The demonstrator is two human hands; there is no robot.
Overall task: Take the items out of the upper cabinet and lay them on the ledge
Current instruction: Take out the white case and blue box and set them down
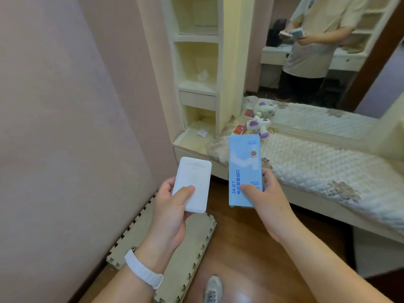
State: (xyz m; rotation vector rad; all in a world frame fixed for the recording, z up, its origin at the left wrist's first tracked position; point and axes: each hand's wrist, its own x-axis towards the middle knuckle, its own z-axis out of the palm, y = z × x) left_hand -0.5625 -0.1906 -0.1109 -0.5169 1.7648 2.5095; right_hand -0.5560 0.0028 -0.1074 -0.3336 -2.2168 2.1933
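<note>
My left hand [169, 212] grips a flat white packet [193, 182], thumb across its lower face. My right hand [265, 196] holds a long light-blue box [244, 165] with dark blue print, thumb on its front and fingers behind. Both items are held above the floor, in front of the quilted ledge [317, 169] that runs along the mirror. On the ledge's left end lie a purple-and-white plush toy [258, 125] and a small red packet [238, 129]. The cream shelf unit [196, 68] stands beyond, with small white scraps in two of its compartments.
A large mirror [323, 51] above the ledge reflects a person holding both items. A pink wall fills the left. Beige foam puzzle mats [175, 243] lie on the wooden floor below my hands. My shoe [213, 288] shows at the bottom.
</note>
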